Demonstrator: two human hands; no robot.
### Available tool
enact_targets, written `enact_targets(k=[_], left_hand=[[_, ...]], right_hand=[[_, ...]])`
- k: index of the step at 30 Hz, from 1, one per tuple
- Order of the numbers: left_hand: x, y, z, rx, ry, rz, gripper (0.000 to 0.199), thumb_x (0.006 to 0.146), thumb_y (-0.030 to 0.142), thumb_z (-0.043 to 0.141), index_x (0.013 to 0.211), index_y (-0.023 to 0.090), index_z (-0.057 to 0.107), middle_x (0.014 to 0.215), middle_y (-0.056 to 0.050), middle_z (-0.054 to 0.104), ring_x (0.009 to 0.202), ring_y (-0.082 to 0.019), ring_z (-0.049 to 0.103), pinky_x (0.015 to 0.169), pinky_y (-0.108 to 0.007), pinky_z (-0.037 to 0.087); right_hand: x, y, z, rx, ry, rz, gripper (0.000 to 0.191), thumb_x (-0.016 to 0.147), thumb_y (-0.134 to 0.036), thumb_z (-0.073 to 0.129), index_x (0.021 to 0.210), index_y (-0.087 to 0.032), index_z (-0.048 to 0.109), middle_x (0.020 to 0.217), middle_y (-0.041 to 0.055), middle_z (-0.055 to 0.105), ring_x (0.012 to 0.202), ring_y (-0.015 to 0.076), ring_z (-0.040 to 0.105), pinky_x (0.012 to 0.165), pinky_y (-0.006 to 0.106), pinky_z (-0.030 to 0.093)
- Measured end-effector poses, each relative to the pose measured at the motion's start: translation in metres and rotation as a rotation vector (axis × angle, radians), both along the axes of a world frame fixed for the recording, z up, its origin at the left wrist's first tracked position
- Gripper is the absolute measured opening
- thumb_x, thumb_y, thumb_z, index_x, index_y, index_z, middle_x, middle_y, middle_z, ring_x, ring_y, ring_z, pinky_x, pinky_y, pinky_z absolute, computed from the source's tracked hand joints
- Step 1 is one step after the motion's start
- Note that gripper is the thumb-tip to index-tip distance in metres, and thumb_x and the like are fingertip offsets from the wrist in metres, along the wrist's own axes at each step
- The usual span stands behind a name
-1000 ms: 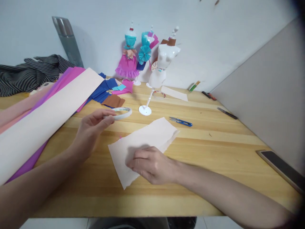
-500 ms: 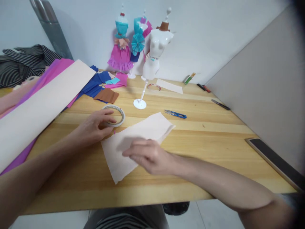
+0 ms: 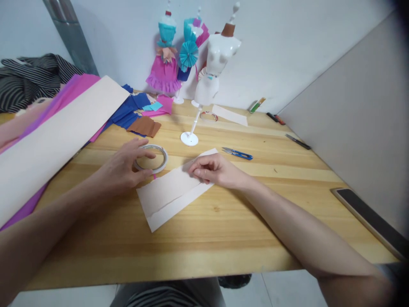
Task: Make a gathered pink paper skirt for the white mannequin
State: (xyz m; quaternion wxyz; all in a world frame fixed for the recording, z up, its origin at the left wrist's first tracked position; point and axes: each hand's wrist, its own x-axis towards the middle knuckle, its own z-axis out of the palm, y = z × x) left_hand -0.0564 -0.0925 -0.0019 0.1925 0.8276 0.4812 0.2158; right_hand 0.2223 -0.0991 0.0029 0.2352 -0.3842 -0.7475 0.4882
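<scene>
My left hand (image 3: 124, 167) lies at the left side of a roll of white tape (image 3: 164, 160), fingers apart. Its fingertips reach over the roll's ring and the thumb points along the near side. A pale pink strip of crepe paper (image 3: 169, 192) lies slantwise on the table, a narrower layer on top of a wider one. Over the far right part of the strip, my right hand (image 3: 217, 170) is closed with thumb and fingers pinched together. What is between those fingertips, if anything, is hidden. A small pink scrap sticks out between roll and strip.
Blue thread snips (image 3: 239, 153) lie right of the strip. A bare white mannequin (image 3: 206, 91) stands behind, near two dressed ones (image 3: 164, 74). Coloured crepe paper (image 3: 64, 119) covers the left. A phone (image 3: 370, 221) and a dark-handled tool (image 3: 298, 141) are at the right.
My right hand has moved away from me, from the strip's near middle to its far right part. The strip's near edge now shows two layers. My left hand stays by the roll.
</scene>
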Motion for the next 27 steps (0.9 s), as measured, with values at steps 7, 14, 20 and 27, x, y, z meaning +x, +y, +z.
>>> enact_targets(k=[7,14,20,27], left_hand=[[0.0,-0.002,0.001,-0.006,0.025,-0.033,0.027,0.077,0.041,0.057,0.087,0.016,0.061,0.135,-0.016,0.048,0.127,-0.031,0.044,0.105,-0.049,0.036],[-0.001,0.002,-0.005,0.01,0.033,-0.115,0.025,0.078,0.042,0.055,0.08,0.018,0.062,0.115,-0.013,0.062,0.129,-0.03,0.043,0.108,-0.047,0.032],[-0.001,0.003,-0.006,0.012,0.022,-0.092,0.024,0.08,0.042,0.055,0.077,0.019,0.062,0.109,-0.01,0.064,0.124,-0.028,0.048,0.105,-0.043,0.037],[-0.002,0.001,-0.004,-0.043,-0.07,-0.041,0.021,0.076,0.041,0.057,0.076,0.02,0.06,0.124,-0.014,0.059,0.125,-0.031,0.048,0.099,-0.046,0.042]], right_hand=[[-0.031,-0.039,-0.006,0.691,-0.169,0.244,0.017,0.089,-0.021,0.051,0.098,-0.013,0.063,0.092,0.0101,0.065,0.087,0.0177,0.057,0.078,0.032,0.048],[-0.036,-0.048,-0.013,0.973,-0.309,0.28,0.025,0.092,-0.023,0.043,0.081,-0.014,0.063,0.075,0.0066,0.058,0.072,0.0184,0.049,0.066,0.032,0.043],[-0.039,-0.052,-0.009,0.977,-0.262,0.337,0.027,0.094,-0.029,0.043,0.1,-0.012,0.063,0.082,0.0074,0.064,0.078,0.0191,0.054,0.069,0.033,0.045],[-0.033,-0.042,-0.019,0.894,-0.181,0.088,0.021,0.092,-0.017,0.045,0.104,-0.014,0.062,0.095,0.011,0.066,0.09,0.019,0.06,0.076,0.033,0.052]])
